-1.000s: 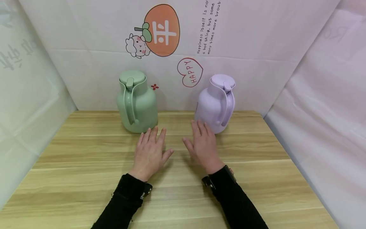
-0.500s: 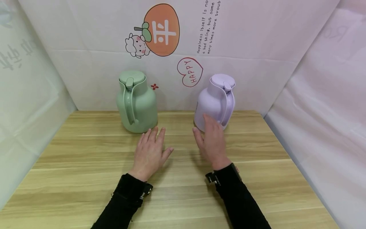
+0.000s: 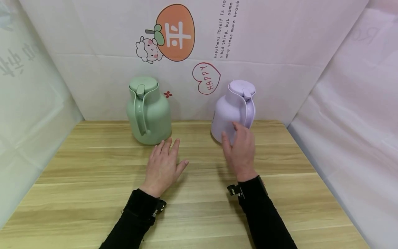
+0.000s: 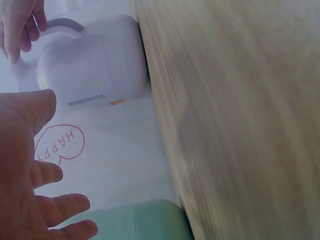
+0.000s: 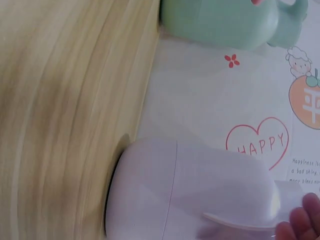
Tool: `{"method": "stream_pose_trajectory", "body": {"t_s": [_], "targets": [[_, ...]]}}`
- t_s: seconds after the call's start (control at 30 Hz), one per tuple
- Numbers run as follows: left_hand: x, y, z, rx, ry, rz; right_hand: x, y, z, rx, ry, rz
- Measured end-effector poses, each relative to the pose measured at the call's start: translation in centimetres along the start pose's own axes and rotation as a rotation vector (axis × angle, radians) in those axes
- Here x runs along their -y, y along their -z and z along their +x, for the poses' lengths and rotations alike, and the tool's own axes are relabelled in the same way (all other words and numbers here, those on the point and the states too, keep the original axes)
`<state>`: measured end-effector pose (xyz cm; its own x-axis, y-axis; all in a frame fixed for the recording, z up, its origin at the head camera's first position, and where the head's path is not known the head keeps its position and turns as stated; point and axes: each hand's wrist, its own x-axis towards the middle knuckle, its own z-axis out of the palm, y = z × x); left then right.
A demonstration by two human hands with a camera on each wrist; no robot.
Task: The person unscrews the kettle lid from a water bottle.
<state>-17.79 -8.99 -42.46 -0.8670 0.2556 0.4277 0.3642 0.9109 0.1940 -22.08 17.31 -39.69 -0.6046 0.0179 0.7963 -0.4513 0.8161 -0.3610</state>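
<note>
A green thermos jug [image 3: 157, 114] stands upright at the back left of the table, its handle toward me. To the right stands a light purple thermos jug [image 3: 227, 112], also upright, handle facing front right. My left hand [image 3: 162, 169] hovers palm down before the green jug, fingers spread and holding nothing. My right hand [image 3: 242, 152] is raised in front of the purple jug's handle, covering its lower part. Its fingers are slightly bent; the left wrist view shows the right hand [image 4: 19, 25] beside the handle [image 4: 62, 25], without a plain grip on it.
The wood-grain table [image 3: 192, 221] ends at a white printed cloth [image 3: 280, 90] right behind the jugs. White cloth sides [image 3: 34, 100] rise left and right. A gap of table separates the two jugs.
My right hand has moved right and a little up, from the purple jug's base to its handle, fingers bending somewhat. The left hand and both jugs have stayed in place.
</note>
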Motion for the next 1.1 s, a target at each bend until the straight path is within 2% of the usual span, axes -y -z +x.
{"method": "stream_pose_trajectory", "body": {"t_s": [0.23,0.37,0.47,0.63,0.77,1.1], "targets": [[-0.1,0.0,0.0,0.014,-0.001,-0.001,-0.2,0.1,0.2,-0.158,-0.080,0.005],[-0.1,0.0,0.0,0.017,0.000,-0.006,-0.3,0.1,0.2,-0.207,-0.111,0.008],[-0.1,-0.1,0.0,0.012,-0.001,-0.004,-0.4,0.1,0.1,-0.190,-0.154,0.030],[-0.1,-0.1,0.0,-0.003,-0.006,-0.008,-0.5,0.2,0.0,-0.109,-0.242,0.106],[-0.1,-0.1,0.0,0.010,0.002,-0.006,-0.7,0.2,0.1,-0.069,-0.291,0.162],[-0.2,-0.1,-0.1,0.015,0.004,-0.006,-1.4,0.1,0.6,-0.021,-0.306,0.285]]}}
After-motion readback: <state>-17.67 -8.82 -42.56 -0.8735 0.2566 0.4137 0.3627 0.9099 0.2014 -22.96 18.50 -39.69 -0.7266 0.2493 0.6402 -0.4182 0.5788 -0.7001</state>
